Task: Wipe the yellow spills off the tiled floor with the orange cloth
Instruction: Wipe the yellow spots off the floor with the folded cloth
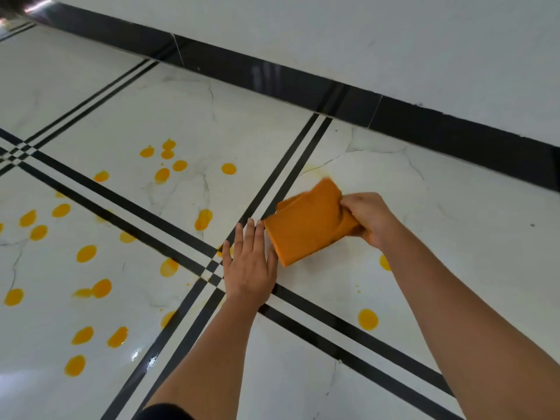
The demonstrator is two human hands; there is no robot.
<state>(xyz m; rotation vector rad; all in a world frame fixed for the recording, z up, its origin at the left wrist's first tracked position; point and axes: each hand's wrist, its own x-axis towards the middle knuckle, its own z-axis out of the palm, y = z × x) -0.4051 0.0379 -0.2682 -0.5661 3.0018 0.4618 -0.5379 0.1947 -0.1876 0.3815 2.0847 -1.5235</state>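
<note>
Yellow spills (86, 253) dot the tiled floor (303, 374), most of them to the left of the crossing of the black tile lines; one drop lies alone at the near right (368, 319) and another shows just beside the right forearm. Nearest the crossing, the left hand (250, 268) lies flat, palm down, fingers straight and together, holding nothing; its fingertips just about meet the near-left corner of the orange cloth (306, 225). The cloth is folded into a rough rectangle, its long axis running from near-left to far-right, on the tile right of the double line. The right hand (368, 218) has its fingers closed over the cloth's right edge, bunching the fabric there. Beyond the cloth a faint yellow smear marks the tile toward the black skirting (424, 122). The bulk of the spills lie left of the cloth, so the next wipe likely sweeps leftward across the double line, and the right hand, already gripping, is the one placed to do it.
</note>
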